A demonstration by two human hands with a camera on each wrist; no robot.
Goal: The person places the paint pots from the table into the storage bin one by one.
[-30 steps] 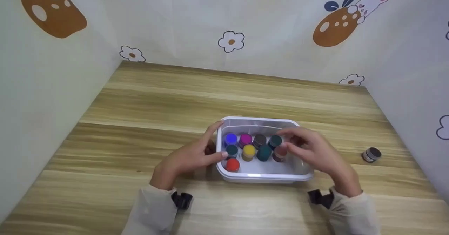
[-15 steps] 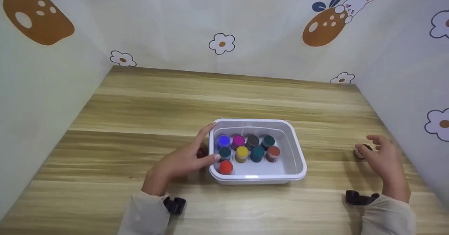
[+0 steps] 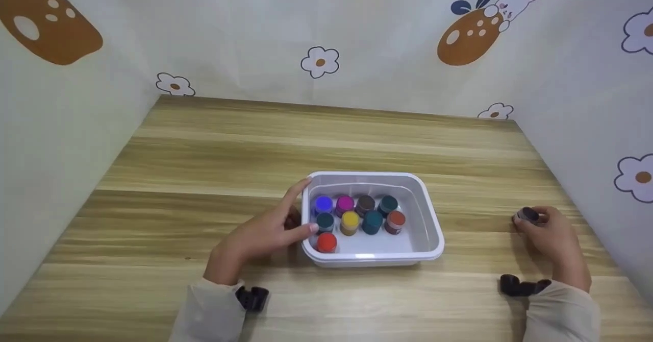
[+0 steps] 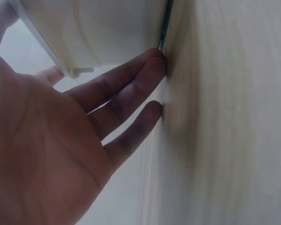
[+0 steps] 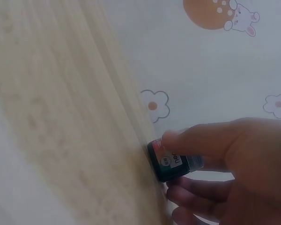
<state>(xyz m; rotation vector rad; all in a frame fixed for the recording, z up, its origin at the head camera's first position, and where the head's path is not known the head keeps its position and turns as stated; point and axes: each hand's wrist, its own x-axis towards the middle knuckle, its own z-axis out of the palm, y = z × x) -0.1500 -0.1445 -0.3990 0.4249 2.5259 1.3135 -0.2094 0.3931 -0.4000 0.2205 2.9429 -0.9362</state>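
A white plastic tub (image 3: pixel 377 256) stands mid-table, holding small round paint jars in rows, among them a yellow one (image 3: pixel 350 222), a purple one (image 3: pixel 345 205) and an orange-red one (image 3: pixel 327 242). My left hand (image 3: pixel 262 232) holds its left rim, thumb lapping over the edge and index finger at the back corner. In the left wrist view the other fingers (image 4: pixel 131 91) reach down beside the tub to the tabletop. Off to the right, my right hand (image 3: pixel 553 235) pinches a dark paint jar (image 5: pixel 171 159) between thumb and fingers, close over the table.
The wood-grain table (image 3: pixel 229 143) is walled at the back and sides by a pale cloth (image 3: pixel 245 35) printed with flowers, oranges and a rabbit. Black wrist mounts (image 3: pixel 252 299) sit at both sleeve cuffs.
My right hand has left a brown-red jar in the tub, moved right and taken hold of the dark jar that stood alone. The left hand has stayed at the tub's rim.
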